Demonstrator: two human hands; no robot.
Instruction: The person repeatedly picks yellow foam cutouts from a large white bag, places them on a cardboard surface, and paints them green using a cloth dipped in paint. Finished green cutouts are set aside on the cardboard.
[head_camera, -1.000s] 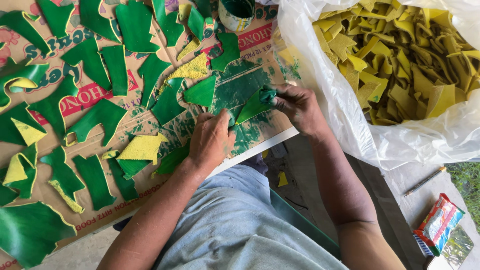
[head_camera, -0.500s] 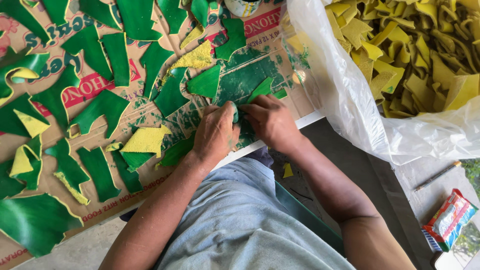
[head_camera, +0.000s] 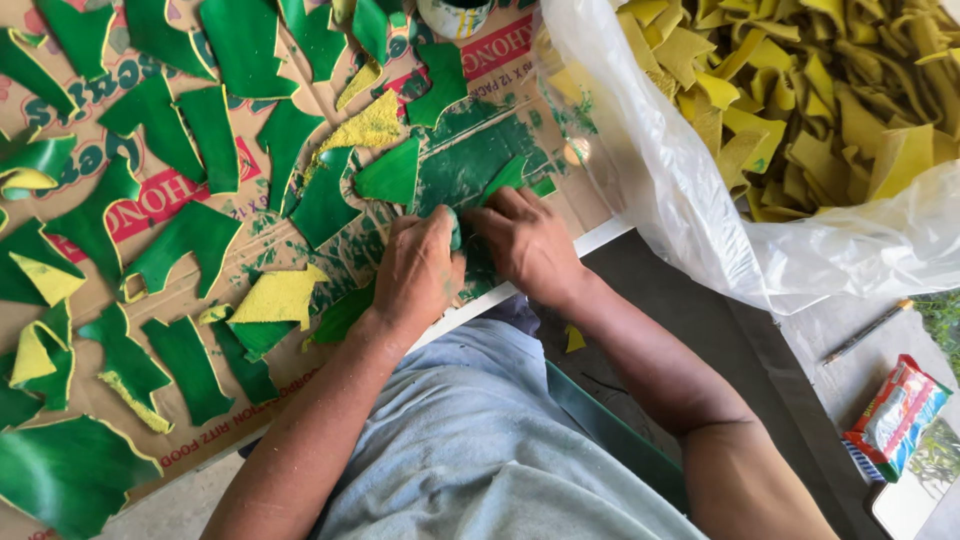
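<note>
In the head view, my right hand (head_camera: 530, 245) is no longer out to the right side as it was one second ago. It has come in toward the middle and now lies just beside my left hand (head_camera: 415, 275), the two almost touching over the patch of the cardboard sheet (head_camera: 585, 205) that is smeared dark green. My left hand has stayed nearly at the same place. I judge from this that the work is now gathered at this one stained patch, with both hands on it.

My left hand is closed, the fingers curled around a small green lump (head_camera: 454, 228); what this lump is, I cannot tell. My right hand has bent fingers, with their tips at the lower end of a green cut piece (head_camera: 505, 178) that lies on the stained patch. If they pinch it or only press it down, I cannot tell.

Around the hands, many other green pieces (head_camera: 190, 235) lie spread flat on the cardboard, apart from each other, and some yellow-faced pieces (head_camera: 280, 297) lie between them.

For containers, a big clear plastic bag (head_camera: 700, 230) stands open at the right of the cardboard and is full of yellow scraps (head_camera: 830, 100), heaped loosely. A small round pot (head_camera: 452, 15) stands at the top edge; its content is hidden. Far right, a pencil (head_camera: 865, 330) and a snack packet (head_camera: 895, 415) lie on the ground.
</note>
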